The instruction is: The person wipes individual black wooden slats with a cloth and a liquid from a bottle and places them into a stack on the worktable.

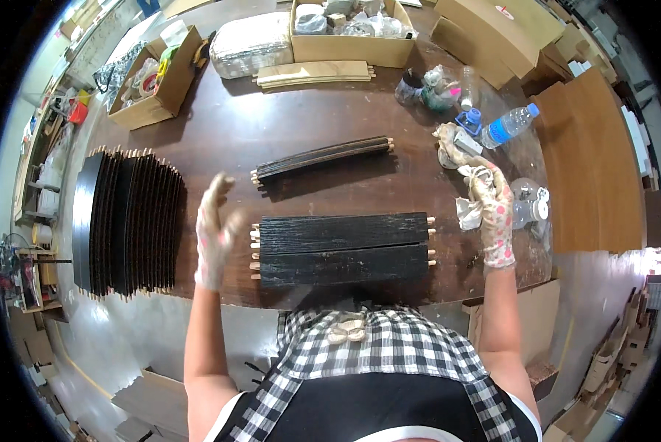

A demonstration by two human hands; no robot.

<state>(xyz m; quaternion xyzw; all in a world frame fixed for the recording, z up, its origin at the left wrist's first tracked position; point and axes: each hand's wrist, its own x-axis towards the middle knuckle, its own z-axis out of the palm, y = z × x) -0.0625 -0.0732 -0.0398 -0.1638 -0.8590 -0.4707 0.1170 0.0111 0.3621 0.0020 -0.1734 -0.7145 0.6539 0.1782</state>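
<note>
My left hand [214, 239], in a pale glove with pink dots, hovers over the table with fingers apart and nothing in them. It is between a big row of black wooden slats [128, 221] and a few black slats [343, 250] lying flat before me, pale dowel ends sticking out at both sides. My right hand [495, 221], in a matching glove, is closed on a crumpled whitish rag [476, 175] at the table's right side. Beyond the flat slats lies a narrow bundle of dark slats [323, 158], set at a slant.
Bottles stand or lie at the right, one clear with a blue label [508, 127]. At the back are an open carton [352, 46] of bagged parts, a wrapped bundle [251, 46] and bare wooden slats [314, 74]. Another carton [157, 81] sits back left; brown boards [592, 162] flank the right.
</note>
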